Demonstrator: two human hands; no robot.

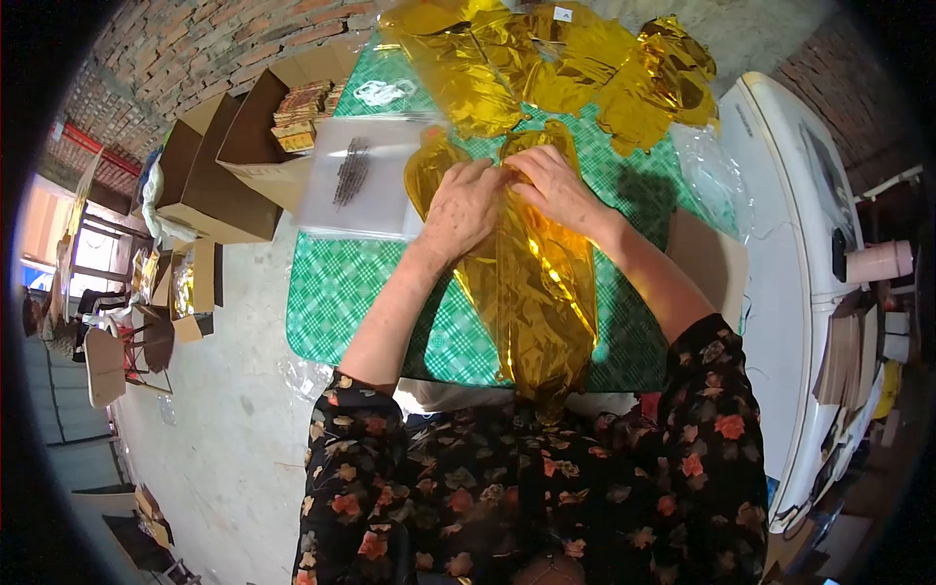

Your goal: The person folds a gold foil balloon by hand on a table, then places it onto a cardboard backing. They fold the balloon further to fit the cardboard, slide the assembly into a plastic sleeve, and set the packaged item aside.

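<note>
A flat, creased gold foil balloon [546,292] lies lengthwise over the table, its lower end hanging past the near edge by my body. My left hand [462,208] rests on its upper left part, fingers curled in on the foil. Close beside it, my right hand [560,187] pinches the foil near the upper end, so the two hands' fingertips almost meet. What exactly sits between the fingertips is hidden. Under and left of my left hand shows another rounded piece of gold foil [425,175].
More gold foil balloons [585,68] are heaped at the table's far side. Clear plastic bags [331,210] lie left on the green checked tablecloth [361,292], near white string [384,92]. Cardboard boxes [224,185] stand left; a white appliance [780,244] borders the right.
</note>
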